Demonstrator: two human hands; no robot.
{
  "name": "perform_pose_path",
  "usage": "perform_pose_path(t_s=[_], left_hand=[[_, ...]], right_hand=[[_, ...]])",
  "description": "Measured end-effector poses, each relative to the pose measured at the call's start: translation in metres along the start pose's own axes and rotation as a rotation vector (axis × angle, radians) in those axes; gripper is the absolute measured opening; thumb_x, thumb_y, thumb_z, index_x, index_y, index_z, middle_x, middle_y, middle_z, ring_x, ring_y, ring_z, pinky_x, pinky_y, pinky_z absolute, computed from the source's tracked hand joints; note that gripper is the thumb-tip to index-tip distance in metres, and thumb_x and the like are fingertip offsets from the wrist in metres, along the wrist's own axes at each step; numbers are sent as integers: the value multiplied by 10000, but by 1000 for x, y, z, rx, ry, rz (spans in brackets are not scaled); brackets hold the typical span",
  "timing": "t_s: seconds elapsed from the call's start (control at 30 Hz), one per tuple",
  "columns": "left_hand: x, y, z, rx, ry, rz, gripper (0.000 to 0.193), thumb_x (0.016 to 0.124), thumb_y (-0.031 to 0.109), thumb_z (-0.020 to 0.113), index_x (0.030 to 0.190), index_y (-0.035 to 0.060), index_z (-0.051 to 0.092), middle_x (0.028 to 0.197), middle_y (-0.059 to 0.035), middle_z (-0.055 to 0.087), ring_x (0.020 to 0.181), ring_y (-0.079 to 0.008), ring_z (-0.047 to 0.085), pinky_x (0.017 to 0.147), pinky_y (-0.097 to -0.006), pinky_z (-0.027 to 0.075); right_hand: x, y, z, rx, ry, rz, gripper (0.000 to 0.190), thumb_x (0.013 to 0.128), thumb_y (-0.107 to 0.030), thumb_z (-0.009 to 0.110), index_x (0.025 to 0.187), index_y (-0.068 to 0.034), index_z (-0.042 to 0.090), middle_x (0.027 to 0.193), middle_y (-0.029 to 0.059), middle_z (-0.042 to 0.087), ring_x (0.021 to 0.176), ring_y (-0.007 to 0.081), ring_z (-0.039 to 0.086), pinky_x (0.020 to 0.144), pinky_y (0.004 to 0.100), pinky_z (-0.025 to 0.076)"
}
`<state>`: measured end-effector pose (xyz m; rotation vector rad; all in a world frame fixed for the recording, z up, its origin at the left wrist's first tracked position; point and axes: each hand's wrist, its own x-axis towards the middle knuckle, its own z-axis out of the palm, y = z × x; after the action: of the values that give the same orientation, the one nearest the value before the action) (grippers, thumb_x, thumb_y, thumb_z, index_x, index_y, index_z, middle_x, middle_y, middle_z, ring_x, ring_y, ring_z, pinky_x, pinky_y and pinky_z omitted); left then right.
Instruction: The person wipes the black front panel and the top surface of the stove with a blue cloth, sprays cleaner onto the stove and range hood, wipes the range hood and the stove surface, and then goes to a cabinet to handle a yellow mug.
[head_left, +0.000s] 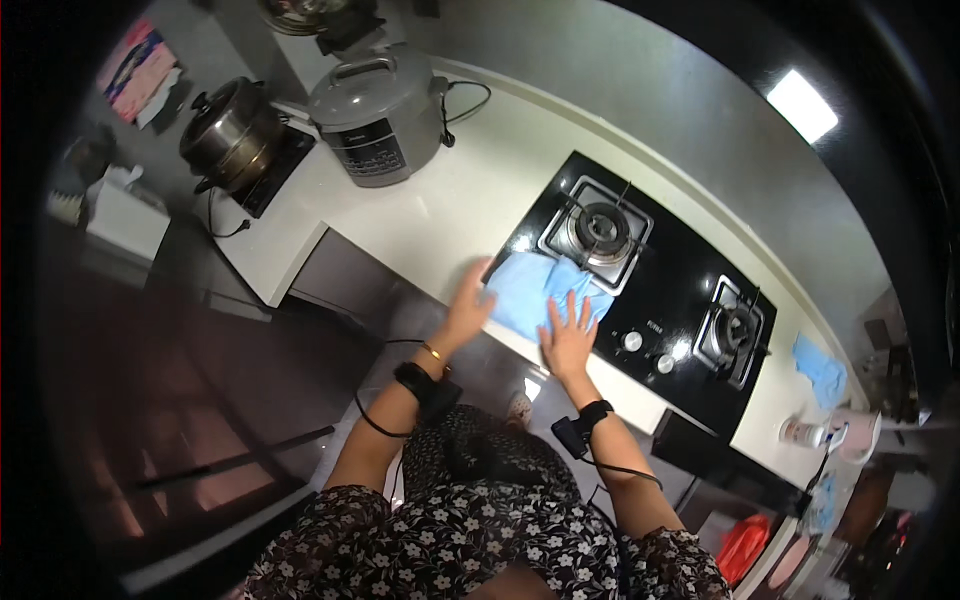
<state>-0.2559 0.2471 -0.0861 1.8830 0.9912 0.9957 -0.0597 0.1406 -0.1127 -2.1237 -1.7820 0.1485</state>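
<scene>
A light blue cloth (521, 289) lies spread over the left front corner of a black glass gas hob (652, 292) and the counter edge. My right hand (571, 339) rests palm down on the cloth's right part, its fingers spread. Just left of the cloth is my left hand (471, 304), slightly blurred, its fingers apart and nothing seen in it. Whether it touches the cloth's edge I cannot tell. Behind the cloth stands the left burner (602, 229) inside its square metal pan support. Two silver knobs (634, 341) sit to the right of my right hand.
A grey electric pressure cooker (379, 112) and a lidded steel pot (232, 139) on a black hotplate stand at the left. Rightward are the second burner (733, 330), another blue cloth (820, 369), a white bottle (801, 433) and a pink jug (856, 435). A red plastic bag (744, 549) is lower right.
</scene>
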Motion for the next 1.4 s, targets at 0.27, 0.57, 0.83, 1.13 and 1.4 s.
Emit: perform_pose_path(t_s=[0.27,0.57,0.83,1.13,1.4], left_hand=[[50,-86,-137,341,429,-205,647,828,120,592,1373,-16,271,1386,-215,338,1307,-357,295,1089,-431,241],[73,-107,-135,563,200,-27,650,858,230,552,1366,-53,260,1418,-211,278,1333,-358,248,1102,-442,211],[77,-101,-136,601,134,-3,662,845,253,555,1355,-66,278,1411,-209,286,1330,-355,255,1107,-446,209],[80,-99,-140,631,109,-32,670,840,248,552,1357,-76,275,1423,-220,278,1330,-360,262,1102,-440,214],[84,-98,-138,609,134,-50,664,830,238,552,1355,-68,284,1413,-216,300,1322,-373,274,1094,-459,218]], right_hand=[[0,-36,31,-148,230,321,566,871,-406,515,1339,-95,449,1448,229,278,1348,460,166,1037,597,205],[74,-100,56,-2,159,178,502,798,-181,592,1293,-166,510,1445,144,337,1358,354,239,1064,525,242],[3,-70,64,-209,340,439,576,865,-241,556,1382,-78,361,1460,211,258,1351,464,155,1074,556,187],[177,-125,76,-93,120,341,533,895,-289,485,1323,23,420,1477,225,193,1370,409,143,1072,546,182],[265,-102,85,-229,119,542,608,896,-330,480,1370,22,337,1443,237,240,1312,389,256,1095,507,150]])
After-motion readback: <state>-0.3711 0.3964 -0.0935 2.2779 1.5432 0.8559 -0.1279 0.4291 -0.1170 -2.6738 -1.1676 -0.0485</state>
